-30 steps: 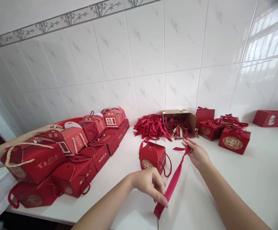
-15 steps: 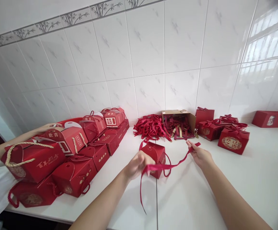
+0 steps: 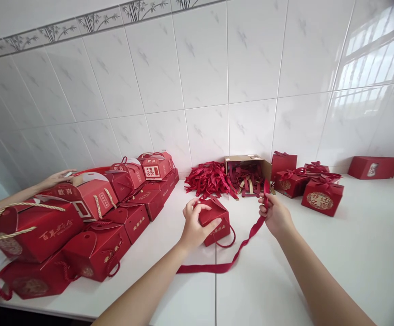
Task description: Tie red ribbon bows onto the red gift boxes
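Note:
A small red gift box (image 3: 222, 233) with a cord handle stands on the white table in front of me. My left hand (image 3: 197, 224) grips its left side, fingers on the lid and thumb across the front. A red ribbon (image 3: 246, 244) is pinched in my right hand (image 3: 273, 213), off to the right of the box. From there the ribbon drops to the table and runs left in front of the box, where its far end passes behind my left forearm.
Red gift boxes (image 3: 97, 249) are stacked on the left, with another person's hand (image 3: 56, 179) behind them. A ribbon pile (image 3: 210, 179) and an open carton (image 3: 266, 170) of ribbons lie at the back. Bow-tied boxes (image 3: 322, 201) and a red box (image 3: 373, 167) stand right.
My left hand has let go of the ribbon and taken hold of the box. The ribbon's loose length has dropped onto the table; my right hand still holds its other end.

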### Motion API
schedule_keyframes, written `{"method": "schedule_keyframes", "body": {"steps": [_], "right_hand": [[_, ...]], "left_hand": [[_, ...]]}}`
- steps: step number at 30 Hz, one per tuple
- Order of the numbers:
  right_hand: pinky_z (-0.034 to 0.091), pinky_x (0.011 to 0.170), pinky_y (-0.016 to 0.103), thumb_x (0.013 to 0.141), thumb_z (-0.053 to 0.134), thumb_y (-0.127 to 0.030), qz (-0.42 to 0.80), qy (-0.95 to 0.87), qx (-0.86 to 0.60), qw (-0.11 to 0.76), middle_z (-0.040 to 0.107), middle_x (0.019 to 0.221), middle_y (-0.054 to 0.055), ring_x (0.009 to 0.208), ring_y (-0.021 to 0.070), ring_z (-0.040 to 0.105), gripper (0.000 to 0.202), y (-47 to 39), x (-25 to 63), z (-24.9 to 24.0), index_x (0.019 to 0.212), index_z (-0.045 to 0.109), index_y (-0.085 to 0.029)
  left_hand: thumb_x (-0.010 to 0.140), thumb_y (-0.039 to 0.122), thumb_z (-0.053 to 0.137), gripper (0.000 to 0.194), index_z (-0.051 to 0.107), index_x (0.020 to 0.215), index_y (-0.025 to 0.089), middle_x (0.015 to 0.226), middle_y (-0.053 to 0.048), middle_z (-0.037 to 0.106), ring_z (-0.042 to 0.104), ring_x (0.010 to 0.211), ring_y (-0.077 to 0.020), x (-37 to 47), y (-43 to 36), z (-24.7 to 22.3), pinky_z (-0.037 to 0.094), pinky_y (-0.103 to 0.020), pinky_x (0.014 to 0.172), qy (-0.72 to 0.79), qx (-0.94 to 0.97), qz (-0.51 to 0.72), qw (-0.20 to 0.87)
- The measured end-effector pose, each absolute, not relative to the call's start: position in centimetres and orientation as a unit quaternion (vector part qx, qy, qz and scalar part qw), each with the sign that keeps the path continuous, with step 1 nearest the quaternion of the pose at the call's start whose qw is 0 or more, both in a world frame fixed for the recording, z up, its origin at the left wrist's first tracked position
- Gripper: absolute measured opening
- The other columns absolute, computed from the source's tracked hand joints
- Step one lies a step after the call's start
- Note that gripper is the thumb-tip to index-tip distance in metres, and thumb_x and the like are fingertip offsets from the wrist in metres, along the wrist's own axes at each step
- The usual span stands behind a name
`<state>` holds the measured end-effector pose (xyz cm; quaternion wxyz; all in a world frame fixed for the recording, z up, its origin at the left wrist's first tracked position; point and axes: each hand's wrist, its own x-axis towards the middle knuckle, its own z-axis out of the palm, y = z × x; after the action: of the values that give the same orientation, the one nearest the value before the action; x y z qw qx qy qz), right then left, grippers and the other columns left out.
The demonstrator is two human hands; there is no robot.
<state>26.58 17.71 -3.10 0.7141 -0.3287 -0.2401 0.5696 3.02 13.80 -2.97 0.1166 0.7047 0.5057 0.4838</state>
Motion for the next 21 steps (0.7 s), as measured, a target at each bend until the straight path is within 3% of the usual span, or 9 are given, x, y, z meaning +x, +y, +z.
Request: {"method": "schedule_keyframes", "body": {"steps": [3, 5, 7, 9, 13, 16, 21], "right_hand": [[0.031, 0.038, 0.023, 0.067, 0.068, -0.032, 0.579, -0.280, -0.322, 0.695, 0.053, 0.054, -0.004, 0.042, 0.0070, 0.040, 0.019, 16.9, 25.8, -2.5, 0.063, 0.055, -0.019], [0.036, 0.045, 0.024, 0.066, 0.069, -0.034, 0.584, -0.308, -0.321, 0.680, 0.056, 0.058, -0.003, 0.051, 0.0099, 0.048, 0.022, 16.5, 25.1, -2.3, 0.059, 0.054, -0.019], [0.041, 0.055, 0.025, 0.066, 0.068, -0.035, 0.585, -0.339, -0.320, 0.664, 0.062, 0.067, 0.001, 0.069, 0.0152, 0.057, 0.023, 16.0, 24.4, -2.1, 0.056, 0.054, -0.019], [0.043, 0.066, 0.028, 0.066, 0.067, -0.034, 0.584, -0.371, -0.318, 0.648, 0.063, 0.071, 0.002, 0.084, 0.0195, 0.058, 0.025, 15.6, 23.8, -1.9, 0.052, 0.053, -0.020], [0.041, 0.071, 0.031, 0.064, 0.068, -0.031, 0.581, -0.428, -0.316, 0.616, 0.062, 0.067, 0.001, 0.078, 0.0190, 0.056, 0.025, 14.7, 22.9, -1.6, 0.047, 0.053, -0.020], [0.040, 0.072, 0.032, 0.064, 0.065, -0.031, 0.557, -0.472, -0.312, 0.607, 0.067, 0.088, 0.003, 0.081, 0.0193, 0.055, 0.023, 14.2, 22.6, -1.5, 0.048, 0.055, -0.019], [0.039, 0.074, 0.032, 0.065, 0.058, -0.029, 0.516, -0.506, -0.329, 0.608, 0.064, 0.106, 0.005, 0.094, 0.0232, 0.054, 0.015, 14.3, 22.9, -1.4, 0.054, 0.061, -0.019]], "left_hand": [[0.064, 0.043, 0.073, 0.055, 0.051, 0.111, 0.024, 0.134, -0.012, 0.033, 0.022, 0.132, -0.0332, 2.9, 14.4, -3.1, 0.025, -0.055, 0.105, 0.518, 0.670, 0.510, 0.152], [0.067, 0.042, 0.071, 0.066, 0.041, 0.123, 0.024, 0.131, -0.013, 0.041, 0.037, 0.126, -0.0303, 2.7, 14.7, -2.9, 0.033, -0.052, 0.102, 0.507, 0.652, 0.513, 0.234], [0.072, 0.040, 0.067, 0.065, 0.035, 0.127, 0.025, 0.124, -0.011, 0.051, 0.052, 0.113, -0.0260, 2.4, 14.8, -2.7, 0.042, -0.047, 0.095, 0.470, 0.653, 0.500, 0.319], [0.075, 0.037, 0.064, 0.063, 0.033, 0.129, 0.026, 0.123, -0.009, 0.054, 0.056, 0.109, -0.0241, 2.2, 14.7, -2.7, 0.045, -0.045, 0.093, 0.429, 0.678, 0.489, 0.343], [0.069, 0.033, 0.070, 0.074, 0.033, 0.133, 0.024, 0.133, -0.013, 0.042, 0.043, 0.123, -0.0300, 2.0, 14.4, -3.0, 0.039, -0.048, 0.100, 0.379, 0.766, 0.479, 0.202], [0.064, 0.032, 0.073, 0.081, 0.032, 0.133, 0.024, 0.134, -0.014, 0.038, 0.037, 0.126, -0.0325, 2.0, 14.2, -3.2, 0.037, -0.050, 0.100, 0.345, 0.811, 0.460, 0.107], [0.067, 0.031, 0.071, 0.079, 0.028, 0.133, 0.025, 0.133, -0.014, 0.037, 0.039, 0.123, -0.0316, 2.0, 14.3, -3.2, 0.039, -0.050, 0.098, 0.344, 0.817, 0.452, 0.102]]}}
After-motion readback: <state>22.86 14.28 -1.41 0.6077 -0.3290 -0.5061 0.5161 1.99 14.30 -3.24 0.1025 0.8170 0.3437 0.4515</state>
